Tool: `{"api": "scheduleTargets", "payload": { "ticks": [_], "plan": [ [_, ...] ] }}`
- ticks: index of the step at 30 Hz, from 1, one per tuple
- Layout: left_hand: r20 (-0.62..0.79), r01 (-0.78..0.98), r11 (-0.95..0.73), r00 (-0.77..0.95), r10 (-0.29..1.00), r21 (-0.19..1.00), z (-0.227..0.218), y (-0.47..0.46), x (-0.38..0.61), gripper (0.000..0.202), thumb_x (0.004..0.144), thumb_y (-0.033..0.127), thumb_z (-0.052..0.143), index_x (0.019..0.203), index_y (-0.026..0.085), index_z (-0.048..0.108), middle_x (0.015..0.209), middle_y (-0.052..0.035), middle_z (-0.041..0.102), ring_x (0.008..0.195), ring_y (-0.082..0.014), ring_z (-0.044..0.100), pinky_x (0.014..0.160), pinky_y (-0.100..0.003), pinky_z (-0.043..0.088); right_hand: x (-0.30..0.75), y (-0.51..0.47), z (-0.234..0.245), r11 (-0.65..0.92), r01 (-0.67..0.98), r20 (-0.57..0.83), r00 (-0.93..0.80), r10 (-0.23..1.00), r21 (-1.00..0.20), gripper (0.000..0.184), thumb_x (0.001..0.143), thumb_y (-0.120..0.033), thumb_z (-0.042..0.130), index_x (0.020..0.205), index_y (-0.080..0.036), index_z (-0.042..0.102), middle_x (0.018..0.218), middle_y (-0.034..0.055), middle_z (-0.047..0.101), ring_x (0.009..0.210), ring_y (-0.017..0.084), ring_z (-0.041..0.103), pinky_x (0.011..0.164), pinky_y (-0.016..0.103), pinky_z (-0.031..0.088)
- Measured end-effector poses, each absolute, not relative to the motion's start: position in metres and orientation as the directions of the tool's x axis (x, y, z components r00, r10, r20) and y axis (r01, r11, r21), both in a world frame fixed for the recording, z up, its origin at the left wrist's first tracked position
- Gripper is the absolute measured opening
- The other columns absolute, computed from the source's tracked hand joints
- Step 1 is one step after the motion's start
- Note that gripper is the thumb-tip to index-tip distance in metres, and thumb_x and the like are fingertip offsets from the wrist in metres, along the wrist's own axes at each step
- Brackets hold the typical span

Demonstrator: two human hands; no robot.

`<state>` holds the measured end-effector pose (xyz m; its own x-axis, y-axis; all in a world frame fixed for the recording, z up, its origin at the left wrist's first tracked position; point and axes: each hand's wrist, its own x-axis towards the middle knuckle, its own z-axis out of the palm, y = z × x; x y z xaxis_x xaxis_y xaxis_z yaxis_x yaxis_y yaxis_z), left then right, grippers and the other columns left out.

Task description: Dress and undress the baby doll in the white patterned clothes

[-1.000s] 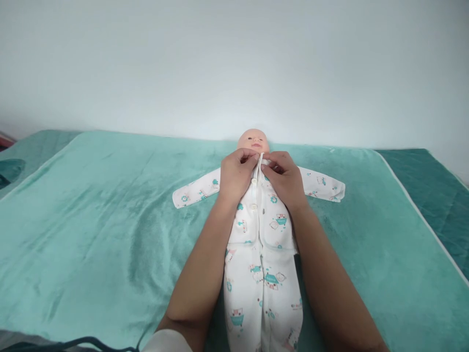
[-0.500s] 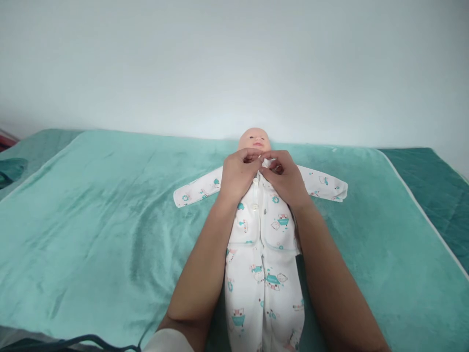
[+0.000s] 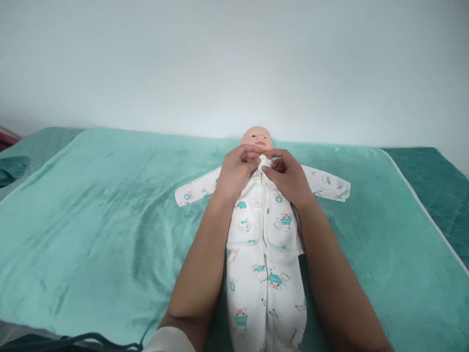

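A baby doll point(image 3: 258, 137) lies on its back on a teal blanket point(image 3: 110, 215), dressed in a white printed sleepsuit point(image 3: 264, 254) with buttons down the front and its sleeves spread to both sides. My left hand point(image 3: 236, 173) and my right hand point(image 3: 289, 176) meet at the suit's collar just below the doll's chin. Both pinch the fabric edges around the top button, fingers curled. My forearms run along either side of the doll's body.
The blanket covers a darker green quilted surface point(image 3: 432, 181) showing at the right and far left. A plain white wall point(image 3: 234, 63) stands behind. A dark cable point(image 3: 84, 338) lies at the near left edge.
Both hands stay pinched at the collar with only small finger shifts. The view has drifted slightly, so the doll sits a little further right and higher.
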<state>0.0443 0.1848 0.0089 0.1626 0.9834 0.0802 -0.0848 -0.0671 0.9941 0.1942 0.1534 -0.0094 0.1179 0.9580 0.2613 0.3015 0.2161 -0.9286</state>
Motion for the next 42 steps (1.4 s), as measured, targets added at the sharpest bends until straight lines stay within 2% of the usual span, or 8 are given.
{"api": "scheduleTargets", "payload": {
  "ticks": [8, 14, 22, 27, 34, 42],
  "plan": [
    [0.165, 0.082, -0.171, 0.078, 0.983, 0.982, 0.0067, 0.1855, 0.0496, 0.015, 0.08, 0.012, 0.065, 0.091, 0.02, 0.073, 0.088, -0.0025, 0.072, 0.08, -0.0135, 0.066, 0.075, -0.025, 0.052, 0.1938, 0.1546, -0.012, 0.18, 0.281, 0.236, 0.178, 0.955, -0.943, 0.019, 0.079, -0.031, 0.071, 0.096, -0.025, 0.066, 0.079, -0.0034, 0.058, 0.072, 0.014, 0.053, 0.071, 0.031, 0.046],
    [0.21, 0.223, -0.22, 0.07, 0.975, 0.95, 0.0095, 0.1846, 0.0482, 0.018, 0.08, 0.009, 0.063, 0.089, 0.021, 0.073, 0.087, -0.0009, 0.074, 0.082, -0.0143, 0.067, 0.083, -0.027, 0.052, 0.1932, 0.1544, -0.0124, 0.167, 0.283, 0.227, 0.193, 0.955, -0.944, 0.014, 0.081, -0.032, 0.069, 0.094, -0.025, 0.068, 0.074, -0.0039, 0.057, 0.068, 0.014, 0.052, 0.065, 0.029, 0.044],
    [0.241, 0.333, -0.262, 0.106, 0.965, 0.906, 0.0067, 0.187, 0.047, 0.023, 0.083, 0.01, 0.058, 0.086, 0.022, 0.078, 0.096, -0.0037, 0.075, 0.092, -0.0182, 0.068, 0.093, -0.033, 0.051, 0.1938, 0.1542, -0.0134, 0.196, 0.306, 0.262, 0.192, 0.946, -0.932, 0.012, 0.085, -0.028, 0.062, 0.093, -0.023, 0.069, 0.088, -0.0008, 0.067, 0.079, 0.016, 0.058, 0.078, 0.033, 0.048],
    [0.252, 0.372, -0.291, 0.152, 0.956, 0.881, 0.0099, 0.1858, 0.0445, 0.023, 0.084, 0.01, 0.06, 0.087, 0.023, 0.079, 0.103, -0.0048, 0.073, 0.097, -0.0192, 0.068, 0.097, -0.034, 0.05, 0.1972, 0.1554, -0.0164, 0.281, 0.37, 0.355, 0.149, 0.923, -0.886, 0.012, 0.088, -0.026, 0.057, 0.089, -0.024, 0.069, 0.096, 0.0009, 0.07, 0.084, 0.017, 0.061, 0.082, 0.035, 0.048],
    [0.256, 0.383, -0.298, 0.159, 0.954, 0.874, 0.0112, 0.1855, 0.0438, 0.019, 0.091, 0.019, 0.059, 0.084, 0.021, 0.077, 0.1, -0.0058, 0.071, 0.101, -0.0194, 0.066, 0.098, -0.034, 0.048, 0.1993, 0.1552, -0.0171, 0.396, 0.414, 0.472, 0.098, 0.876, -0.82, 0.023, 0.088, -0.017, 0.053, 0.089, -0.025, 0.074, 0.101, 0.0022, 0.072, 0.097, 0.019, 0.066, 0.088, 0.037, 0.05],
    [0.201, 0.39, -0.247, 0.155, 0.967, 0.887, 0.0122, 0.185, 0.0428, 0.02, 0.089, 0.014, 0.059, 0.092, 0.021, 0.078, 0.111, -0.005, 0.072, 0.104, -0.0181, 0.067, 0.099, -0.033, 0.05, 0.1988, 0.1539, -0.0172, 0.39, 0.466, 0.492, 0.116, 0.863, -0.794, 0.032, 0.087, -0.012, 0.051, 0.089, -0.026, 0.08, 0.103, 0.0028, 0.074, 0.101, 0.019, 0.069, 0.093, 0.037, 0.053]
  ]
}}
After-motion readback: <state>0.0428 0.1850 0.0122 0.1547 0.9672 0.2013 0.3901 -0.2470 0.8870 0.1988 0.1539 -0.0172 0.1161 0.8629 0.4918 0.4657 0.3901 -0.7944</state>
